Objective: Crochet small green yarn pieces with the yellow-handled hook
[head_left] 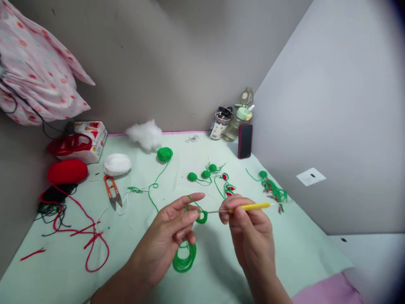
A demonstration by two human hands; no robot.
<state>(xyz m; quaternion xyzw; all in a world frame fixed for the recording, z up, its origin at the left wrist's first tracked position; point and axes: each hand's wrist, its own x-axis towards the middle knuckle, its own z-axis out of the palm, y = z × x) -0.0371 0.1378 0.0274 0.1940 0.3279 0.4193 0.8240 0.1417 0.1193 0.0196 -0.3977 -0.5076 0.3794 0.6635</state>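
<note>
Between thumb and fingers, my left hand point(175, 226) pinches a small loop of green crochet work point(202, 218), with green yarn running up over the raised index finger. My right hand point(251, 230) grips a crochet hook point(253, 207) by its yellow handle. The hook's metal shaft points left, and its tip meets the green piece at my left fingertips. Below my left hand lies a coil of green yarn point(184, 264). A strand leads back from the work area to a green yarn ball point(165, 154).
Orange thread snips point(112, 192) lie left, near white yarn point(117, 164) and red yarn point(67, 171). Small green crocheted balls point(206, 174) sit beyond my hands. Green and red scraps point(275, 190) lie right. A phone point(245, 141) and bottle point(234, 126) stand at the back.
</note>
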